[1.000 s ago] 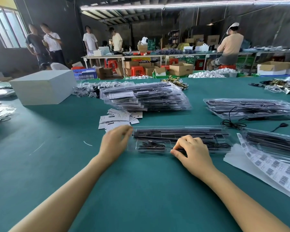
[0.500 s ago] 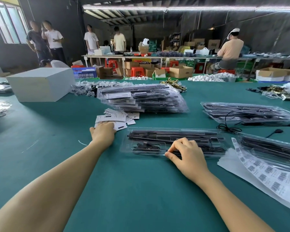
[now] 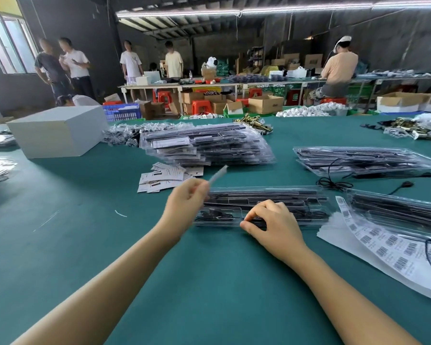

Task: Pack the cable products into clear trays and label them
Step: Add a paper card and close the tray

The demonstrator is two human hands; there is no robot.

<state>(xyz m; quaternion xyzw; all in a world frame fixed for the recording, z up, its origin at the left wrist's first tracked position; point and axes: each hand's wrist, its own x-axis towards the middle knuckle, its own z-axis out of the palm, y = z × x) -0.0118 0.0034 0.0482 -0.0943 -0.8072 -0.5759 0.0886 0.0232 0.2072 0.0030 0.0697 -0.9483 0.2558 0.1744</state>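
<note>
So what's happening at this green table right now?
A person is packing cable sets into clear plastic trays. Their right hand pinches the near edge of a filled clear tray lying in front of them, while the left hand holds a small paper card lifted above the table, beside a loose pile of cards. A stack of finished trays sits behind, and barcode label sheets lie to the right.

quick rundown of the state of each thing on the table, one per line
clear plastic tray: flat on the green table, cables inside
left hand: raised, pinching a white paper card, blurred
right hand: fingers curled, gripping the tray's near edge
loose white cards: scattered pile
stack of filled clear trays: leaning pile
barcode label sheets: stacked, partly under another tray
</note>
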